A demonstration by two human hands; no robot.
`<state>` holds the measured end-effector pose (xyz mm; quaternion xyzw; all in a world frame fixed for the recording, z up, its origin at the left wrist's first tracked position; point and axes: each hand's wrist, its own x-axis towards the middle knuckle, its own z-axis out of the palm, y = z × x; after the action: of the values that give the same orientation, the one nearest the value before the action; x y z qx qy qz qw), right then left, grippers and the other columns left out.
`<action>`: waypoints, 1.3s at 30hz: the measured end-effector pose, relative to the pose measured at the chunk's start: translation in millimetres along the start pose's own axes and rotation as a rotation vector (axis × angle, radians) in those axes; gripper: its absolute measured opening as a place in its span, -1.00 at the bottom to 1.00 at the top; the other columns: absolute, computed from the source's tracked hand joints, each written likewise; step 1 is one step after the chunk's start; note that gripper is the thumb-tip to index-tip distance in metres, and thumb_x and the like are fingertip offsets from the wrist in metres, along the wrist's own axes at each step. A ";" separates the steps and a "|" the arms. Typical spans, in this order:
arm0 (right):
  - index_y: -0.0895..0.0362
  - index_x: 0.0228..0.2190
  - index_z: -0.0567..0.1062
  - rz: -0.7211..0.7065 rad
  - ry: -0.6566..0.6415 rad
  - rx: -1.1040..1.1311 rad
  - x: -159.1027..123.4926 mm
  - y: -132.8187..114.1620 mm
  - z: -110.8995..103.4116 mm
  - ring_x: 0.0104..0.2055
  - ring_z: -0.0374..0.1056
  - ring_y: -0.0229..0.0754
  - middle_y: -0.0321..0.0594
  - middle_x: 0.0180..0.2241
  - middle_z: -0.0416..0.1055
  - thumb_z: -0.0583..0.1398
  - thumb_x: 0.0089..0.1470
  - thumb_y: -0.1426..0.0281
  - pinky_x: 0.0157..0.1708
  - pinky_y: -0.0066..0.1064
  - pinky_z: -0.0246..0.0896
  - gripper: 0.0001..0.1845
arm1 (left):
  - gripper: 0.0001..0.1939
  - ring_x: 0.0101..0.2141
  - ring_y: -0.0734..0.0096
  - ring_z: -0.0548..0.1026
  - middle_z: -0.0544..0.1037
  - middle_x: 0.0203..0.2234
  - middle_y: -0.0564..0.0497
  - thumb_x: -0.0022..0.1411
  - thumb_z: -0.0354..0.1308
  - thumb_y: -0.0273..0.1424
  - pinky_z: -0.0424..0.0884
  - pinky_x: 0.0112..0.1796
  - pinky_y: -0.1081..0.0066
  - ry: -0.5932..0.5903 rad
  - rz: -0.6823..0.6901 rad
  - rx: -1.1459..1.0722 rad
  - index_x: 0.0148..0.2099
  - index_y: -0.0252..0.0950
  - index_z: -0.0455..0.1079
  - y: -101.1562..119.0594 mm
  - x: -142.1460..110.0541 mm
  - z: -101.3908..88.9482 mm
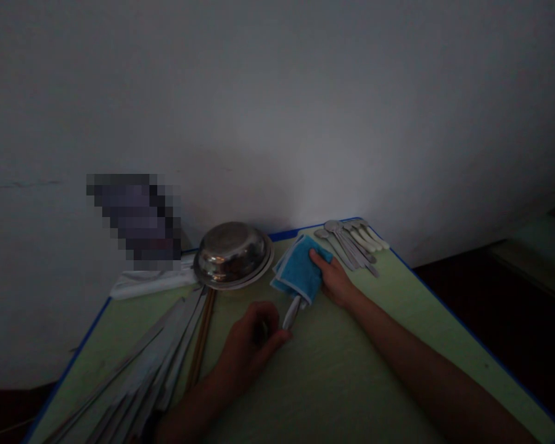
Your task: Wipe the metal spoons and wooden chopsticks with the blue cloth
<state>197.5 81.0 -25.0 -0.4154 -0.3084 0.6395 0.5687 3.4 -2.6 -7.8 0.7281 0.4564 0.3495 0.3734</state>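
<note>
My right hand [337, 280] is closed on a folded blue cloth [300, 265] with pale edging, thumb on top. A shiny metal handle [291, 312] sticks out from under the cloth toward me; its other end is wrapped and hidden, so the kind of cutlery cannot be told. My left hand [252, 339] has curled fingers, with the thumb and fingertips at the free end of that handle. Just beyond my right hand lie several metal spoons [345, 243], side by side, with some pale-handled cutlery [370, 236] to their right.
An upturned steel bowl [231, 250] rests at the back by the wall. Long metal strips [152, 364] and brown sticks [201, 336] lie on the left, near my left forearm. White cloth-like material [152, 283] and a blurred-out object [139, 216] are back left. The green table has a blue edge [481, 345].
</note>
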 end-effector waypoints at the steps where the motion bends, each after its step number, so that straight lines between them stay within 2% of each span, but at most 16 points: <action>1: 0.08 -0.33 0.48 -0.002 0.002 0.002 0.1 0.2 -0.1 -0.21 0.42 -0.08 -0.25 -0.36 0.52 0.27 -0.17 0.15 -0.16 -0.20 0.32 -0.65 | -0.83 -0.54 0.50 0.32 0.36 -0.49 0.10 0.12 0.10 -0.34 0.26 -0.51 0.50 0.001 0.012 0.002 -0.24 -0.26 0.22 0.1 -0.2 0.1; 7: 0.07 -0.31 0.48 -0.029 -0.002 -0.002 1.3 2.5 -2.7 -0.21 0.41 -0.09 -0.27 -0.36 0.52 0.25 -0.13 0.15 -0.17 -0.22 0.31 -0.66 | -0.89 -0.57 0.53 0.28 0.32 -0.54 0.13 0.15 0.08 -0.34 0.20 -0.56 0.53 -0.091 0.013 0.088 -0.35 -0.27 0.23 8.5 2.5 -1.9; 11: 0.06 -0.29 0.48 -0.060 0.007 -0.039 2.5 5.2 -4.1 -0.24 0.42 -0.10 -0.27 -0.37 0.52 0.24 -0.13 0.13 -0.20 -0.22 0.30 -0.65 | -0.87 -0.59 0.55 0.27 0.32 -0.53 0.14 0.13 0.07 -0.36 0.21 -0.58 0.54 -0.062 -0.010 0.118 -0.27 -0.27 0.19 9.7 1.7 0.3; 14: 0.06 -0.30 0.49 -0.076 0.007 -0.090 3.0 7.0 -4.4 -0.28 0.42 -0.11 -0.26 -0.37 0.51 0.22 -0.12 0.10 -0.21 -0.23 0.30 -0.63 | -0.81 -0.61 0.56 0.26 0.32 -0.52 0.15 0.12 0.08 -0.39 0.19 -0.59 0.55 -0.030 0.024 0.165 -0.22 -0.25 0.14 6.7 -1.6 3.2; 17: 0.09 -0.33 0.50 -0.102 0.042 -0.180 4.2 9.4 -5.8 -0.33 0.41 -0.13 -0.27 -0.43 0.51 0.21 -0.12 0.07 -0.22 -0.25 0.29 -0.62 | -0.82 -0.62 0.56 0.26 0.32 -0.54 0.16 0.10 0.10 -0.38 0.17 -0.58 0.54 -0.044 0.077 0.256 -0.30 -0.24 0.12 5.3 -3.3 4.4; 23: 0.09 -0.41 0.52 -0.121 0.076 -0.262 4.3 11.2 -7.5 -0.41 0.37 -0.15 -0.29 -0.49 0.48 0.22 -0.14 0.06 -0.27 -0.26 0.27 -0.63 | -0.78 -0.63 0.51 0.26 0.25 -0.62 0.18 0.15 0.07 -0.32 0.12 -0.57 0.51 -0.098 0.023 0.454 -0.45 -0.23 0.09 8.4 2.3 2.0; 32: 0.12 -0.49 0.50 -0.137 0.062 -0.360 -2.6 2.8 -3.1 -0.44 0.34 -0.19 -0.29 -0.51 0.45 0.20 -0.12 0.06 -0.29 -0.29 0.26 -0.64 | -0.78 -0.56 0.42 0.35 0.33 -0.57 0.11 0.22 -0.02 -0.22 0.16 -0.54 0.47 -0.161 0.029 0.582 -0.39 -0.24 0.14 10.6 0.9 1.2; 39: 0.12 -0.53 0.48 -0.157 0.049 -0.368 -0.5 5.5 -5.3 -0.44 0.33 -0.21 -0.32 -0.53 0.43 0.19 -0.10 0.07 -0.30 -0.31 0.26 -0.65 | -0.70 -0.54 0.39 0.38 0.38 -0.54 0.05 0.30 -0.16 -0.22 0.19 -0.52 0.46 -0.203 0.023 0.645 -0.43 -0.25 0.16 12.3 2.0 1.4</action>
<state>199.6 79.3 -32.2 -0.5024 -0.4376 0.5159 0.5385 10.2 -4.7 2.4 0.8449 0.4958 0.1168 0.1635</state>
